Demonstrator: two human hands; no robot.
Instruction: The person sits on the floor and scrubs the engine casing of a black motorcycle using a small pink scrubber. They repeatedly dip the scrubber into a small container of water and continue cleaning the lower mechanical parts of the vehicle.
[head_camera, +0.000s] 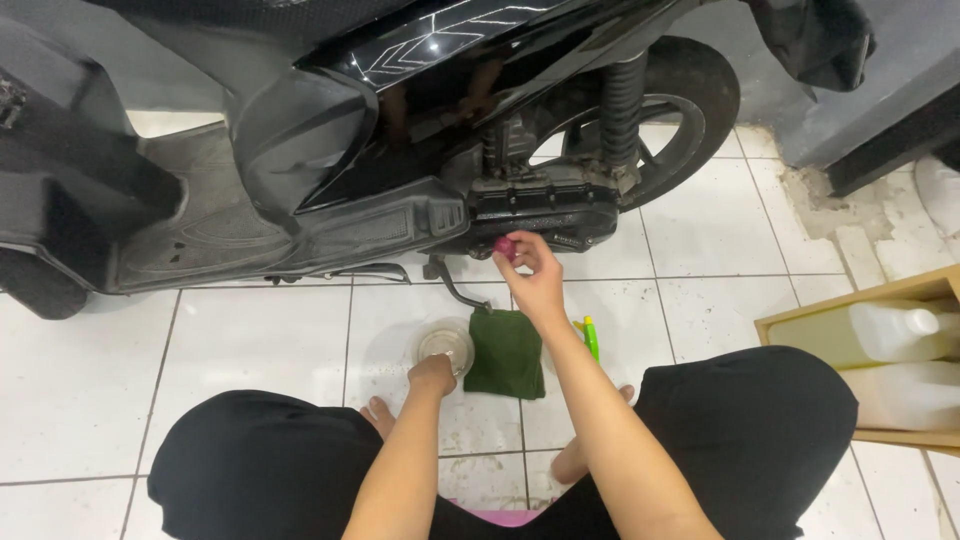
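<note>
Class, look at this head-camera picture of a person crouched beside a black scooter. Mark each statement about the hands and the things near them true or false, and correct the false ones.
1. The right hand pinches a small reddish cap close to the scooter's black engine case. True.
2. The left hand rests on the green cloth. False: it is at a clear round container beside the cloth.
3. The green cloth lies on the white tiled floor. True.
4. The wooden crate of pale jugs stands on the person's left. False: it is on the right.
5. The scooter's rear wheel has been taken off. False: it is mounted.
</note>
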